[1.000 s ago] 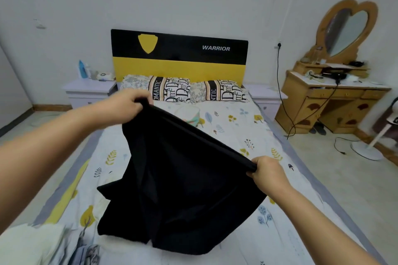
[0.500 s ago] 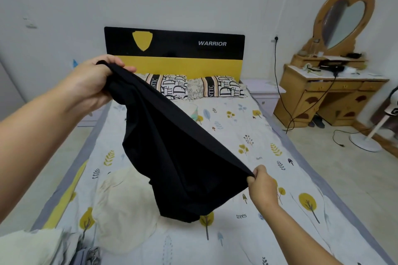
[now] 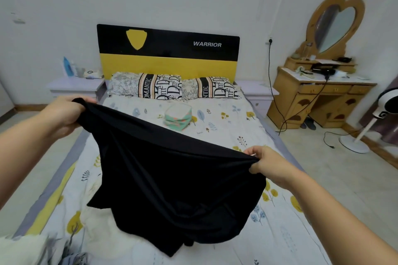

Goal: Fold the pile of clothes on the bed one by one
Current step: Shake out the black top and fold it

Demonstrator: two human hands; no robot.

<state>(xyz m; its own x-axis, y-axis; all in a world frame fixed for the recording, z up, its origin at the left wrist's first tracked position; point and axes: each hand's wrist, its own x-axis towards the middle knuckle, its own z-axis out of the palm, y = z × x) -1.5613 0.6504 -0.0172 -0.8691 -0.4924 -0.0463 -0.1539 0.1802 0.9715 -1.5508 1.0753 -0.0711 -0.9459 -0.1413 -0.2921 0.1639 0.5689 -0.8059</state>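
A black garment [image 3: 172, 180] hangs stretched between my two hands above the bed [image 3: 226, 131]. My left hand [image 3: 64, 114] grips its upper edge at the left, fingers curled round the cloth. My right hand [image 3: 267, 163] pinches the same edge at the right, lower down. The garment's lower part droops onto the patterned sheet. A pale garment [image 3: 101, 228] lies under it on the bed. More loose clothes [image 3: 32, 249] show blurred at the bottom left corner. A small folded green and white stack [image 3: 177, 114] sits near the pillows.
Two patterned pillows [image 3: 172, 88] lean at the black and yellow headboard [image 3: 168, 54]. Lilac nightstands [image 3: 75, 86] flank the bed. A wooden dressing table [image 3: 323, 97] with a heart mirror stands at the right, with a cable and a white fan [image 3: 366, 127] on the floor.
Both hands spread the black garment out wider and lowered it; my left hand came down from near the headboard height, and the cloth's bottom now rests on the bed over the pale garment.
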